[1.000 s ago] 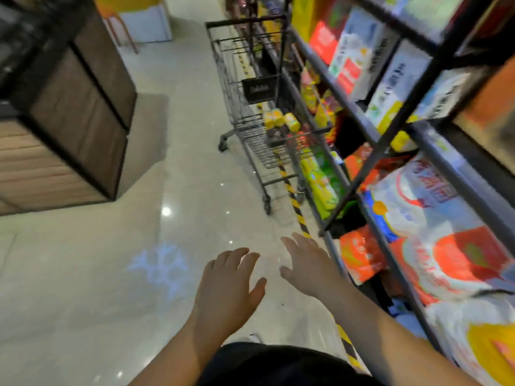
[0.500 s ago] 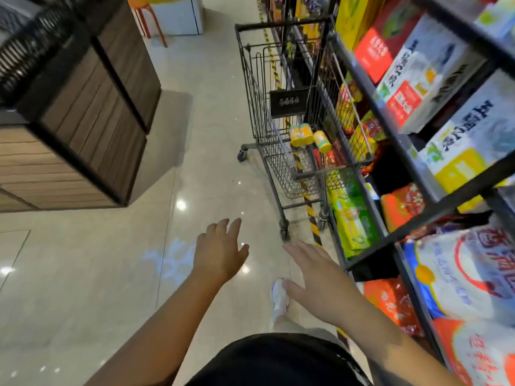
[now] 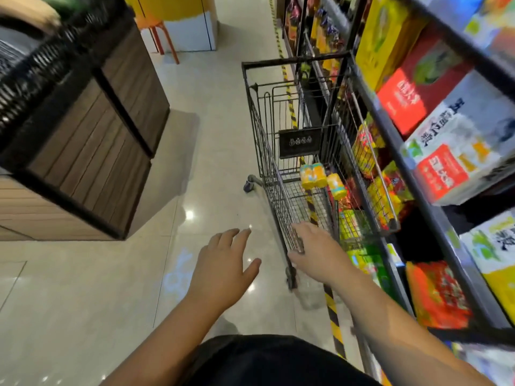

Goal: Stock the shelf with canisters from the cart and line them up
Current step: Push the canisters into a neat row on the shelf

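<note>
Head view: a black wire shopping cart is parked just beside a black metal shelf rack filled with boxes and bags. Three yellow cylindrical canisters are seen inside the cart's basket, below a black placard. The left hand is held over the glossy tiled floor, fingers spread, empty. The right hand is extended, fingers straight, at the cart's near rim; contact cannot be told.
</note>
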